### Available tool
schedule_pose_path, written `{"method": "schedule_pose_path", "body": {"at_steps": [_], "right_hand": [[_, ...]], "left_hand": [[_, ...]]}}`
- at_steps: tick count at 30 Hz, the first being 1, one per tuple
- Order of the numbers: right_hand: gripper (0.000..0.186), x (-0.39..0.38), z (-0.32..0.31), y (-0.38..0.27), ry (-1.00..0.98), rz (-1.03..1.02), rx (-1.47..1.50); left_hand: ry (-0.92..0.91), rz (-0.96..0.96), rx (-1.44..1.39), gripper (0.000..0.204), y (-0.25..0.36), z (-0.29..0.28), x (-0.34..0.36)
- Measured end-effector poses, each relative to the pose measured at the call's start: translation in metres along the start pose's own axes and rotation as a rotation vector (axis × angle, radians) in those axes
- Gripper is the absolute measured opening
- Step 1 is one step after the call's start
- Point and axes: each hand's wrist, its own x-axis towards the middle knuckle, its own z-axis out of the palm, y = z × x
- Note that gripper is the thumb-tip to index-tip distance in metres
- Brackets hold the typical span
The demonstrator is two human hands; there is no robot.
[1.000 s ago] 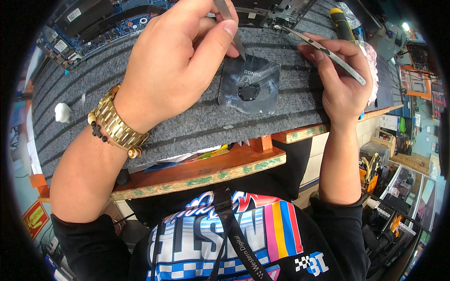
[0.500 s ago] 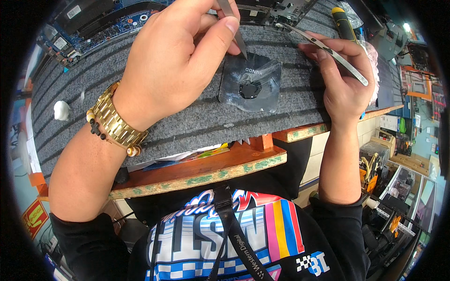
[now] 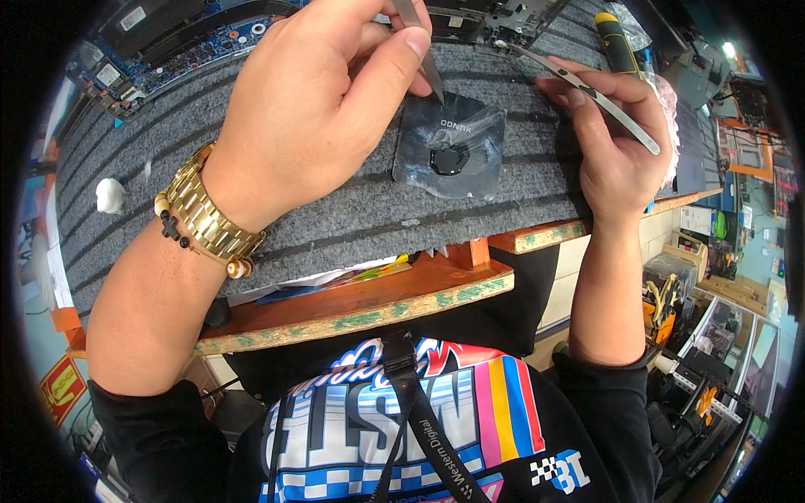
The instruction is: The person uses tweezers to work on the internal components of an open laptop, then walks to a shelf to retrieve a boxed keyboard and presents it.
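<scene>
My left hand (image 3: 323, 109), with a gold watch and a beaded bracelet at the wrist, is closed on a flat, pointed metal tool (image 3: 430, 71). Its tip meets the far edge of a dark, glossy square plastic piece (image 3: 419, 151) lying on the mat; whether it touches is unclear. A shiny black patch (image 3: 450, 158) sits in the middle of that piece. Farther right, my right hand (image 3: 616, 138) is closed around slim metal tweezers (image 3: 594, 95) with dark oval marks. Their tips point away to the left, near dark metal parts (image 3: 524, 21) at the back.
A grey ribbed mat (image 3: 335, 235) covers the wooden bench. Opened electronics with a blue circuit board (image 3: 180, 63) lie at the far left. A white lump (image 3: 110, 196) rests on the left side. A yellow-and-black handle (image 3: 616, 46) lies far right. An open drawer (image 3: 360, 310) juts toward me.
Both hands keep their hold and hardly move. The glare across the dark plastic piece looks slightly weaker.
</scene>
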Motion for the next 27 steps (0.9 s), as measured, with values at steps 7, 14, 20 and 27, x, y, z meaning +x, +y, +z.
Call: {"method": "schedule_pose_path", "body": {"at_steps": [7, 14, 20, 27], "right_hand": [[0.015, -0.0006, 0.0009, 0.0032, -0.009, -0.02, -0.013], [0.014, -0.0001, 0.0007, 0.0019, -0.002, -0.015, 0.001], [0.013, 0.0009, 0.0003, 0.0032, -0.03, -0.06, -0.084], [0.014, -0.0001, 0.0014, 0.0049, -0.02, -0.057, -0.038]], "left_hand": [[0.005, 0.026, 0.032, 0.005, 0.0003, -0.0001, -0.0001], [0.016, 0.012, 0.075, 0.005, 0.0023, 0.0018, 0.0005], [0.004, 0.031, 0.067, 0.005, 0.0049, 0.0015, -0.0001], [0.023, 0.044, 0.108, 0.005, 0.0033, 0.0038, -0.0007]]}}
